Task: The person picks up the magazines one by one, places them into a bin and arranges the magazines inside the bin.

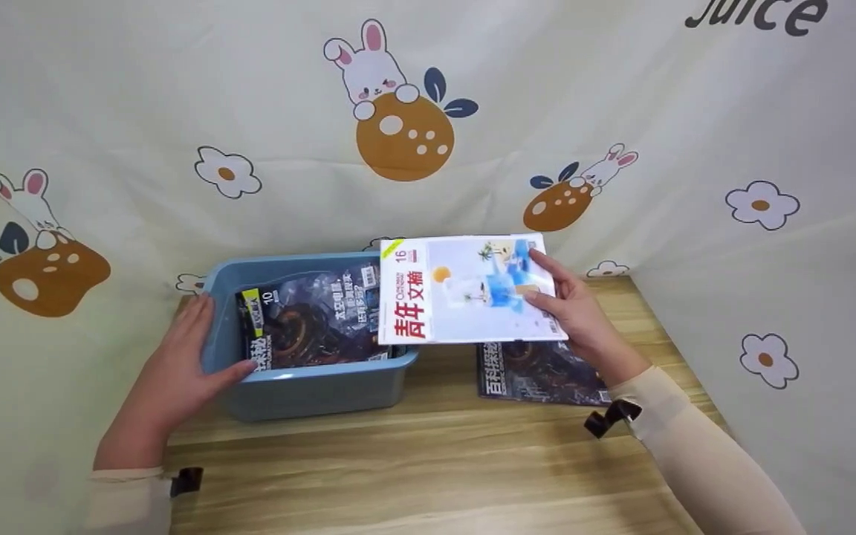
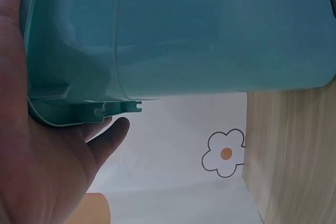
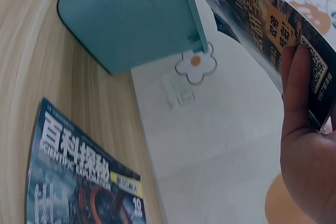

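Note:
My left hand grips the left end of a blue plastic bin, thumb over the front rim and fingers along the side. Inside the bin lies a dark magazine, cover up. In my right hand is a magazine with a white and pale blue cover, pinched at its right edge between thumb and fingers. It is raised, and its left edge overlaps the bin's right end in the head view. Its dark printed back cover shows in the right wrist view.
Below the raised magazine, another dark magazine lies on the wooden table, right of the bin. A pale curtain printed with rabbits, oranges and flowers surrounds the table at the back and sides.

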`<state>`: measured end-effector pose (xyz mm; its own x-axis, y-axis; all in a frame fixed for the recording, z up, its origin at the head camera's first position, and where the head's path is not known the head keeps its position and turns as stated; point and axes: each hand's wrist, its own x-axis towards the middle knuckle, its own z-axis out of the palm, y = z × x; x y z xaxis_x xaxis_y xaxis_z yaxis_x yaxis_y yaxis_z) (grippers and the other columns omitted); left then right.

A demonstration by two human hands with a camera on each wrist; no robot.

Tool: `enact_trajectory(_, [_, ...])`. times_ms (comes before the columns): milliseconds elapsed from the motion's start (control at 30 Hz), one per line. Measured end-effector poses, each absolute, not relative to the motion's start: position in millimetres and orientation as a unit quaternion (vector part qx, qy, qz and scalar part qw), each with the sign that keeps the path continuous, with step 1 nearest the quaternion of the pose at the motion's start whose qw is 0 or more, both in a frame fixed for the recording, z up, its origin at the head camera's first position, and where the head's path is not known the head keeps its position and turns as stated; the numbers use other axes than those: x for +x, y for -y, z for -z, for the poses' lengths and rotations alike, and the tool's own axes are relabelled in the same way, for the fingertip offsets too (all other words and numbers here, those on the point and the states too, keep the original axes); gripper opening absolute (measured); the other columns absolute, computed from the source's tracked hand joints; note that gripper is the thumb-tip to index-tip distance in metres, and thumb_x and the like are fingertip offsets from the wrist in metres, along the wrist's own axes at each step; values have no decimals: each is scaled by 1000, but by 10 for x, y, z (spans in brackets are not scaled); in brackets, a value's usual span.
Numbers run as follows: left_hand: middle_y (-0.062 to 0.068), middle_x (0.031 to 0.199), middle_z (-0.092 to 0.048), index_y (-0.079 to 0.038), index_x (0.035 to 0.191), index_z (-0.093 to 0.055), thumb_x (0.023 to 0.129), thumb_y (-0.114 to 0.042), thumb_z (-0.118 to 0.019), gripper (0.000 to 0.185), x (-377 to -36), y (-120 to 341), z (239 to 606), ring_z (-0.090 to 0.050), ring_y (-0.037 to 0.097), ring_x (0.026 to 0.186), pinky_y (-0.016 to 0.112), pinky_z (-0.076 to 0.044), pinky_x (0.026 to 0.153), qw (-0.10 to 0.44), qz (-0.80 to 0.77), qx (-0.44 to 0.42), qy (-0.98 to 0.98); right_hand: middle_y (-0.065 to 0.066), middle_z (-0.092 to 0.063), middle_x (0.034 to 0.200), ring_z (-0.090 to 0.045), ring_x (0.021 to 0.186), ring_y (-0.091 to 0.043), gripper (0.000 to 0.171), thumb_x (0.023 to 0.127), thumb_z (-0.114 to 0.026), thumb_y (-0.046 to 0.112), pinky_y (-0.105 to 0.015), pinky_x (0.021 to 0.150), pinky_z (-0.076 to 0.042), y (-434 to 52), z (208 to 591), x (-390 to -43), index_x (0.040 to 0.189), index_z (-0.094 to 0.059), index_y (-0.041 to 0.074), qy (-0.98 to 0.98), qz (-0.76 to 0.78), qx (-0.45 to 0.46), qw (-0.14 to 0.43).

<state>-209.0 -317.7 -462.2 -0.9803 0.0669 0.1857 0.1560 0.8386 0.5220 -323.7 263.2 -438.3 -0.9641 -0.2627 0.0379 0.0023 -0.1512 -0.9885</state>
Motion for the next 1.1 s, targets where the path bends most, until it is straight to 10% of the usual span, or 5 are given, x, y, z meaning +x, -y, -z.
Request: enact_trajectory(1100, [22, 184, -4, -3, 177, -13, 94, -69, -78, 124, -2144, 3187, 4609, -7, 51, 168, 88, -29, 113, 77, 276, -55, 956, -21, -61, 154, -79, 109, -31, 75, 105, -67, -9, -40, 87, -68, -1485, 4357, -3293, 172, -42, 16, -638, 750, -131, 116])
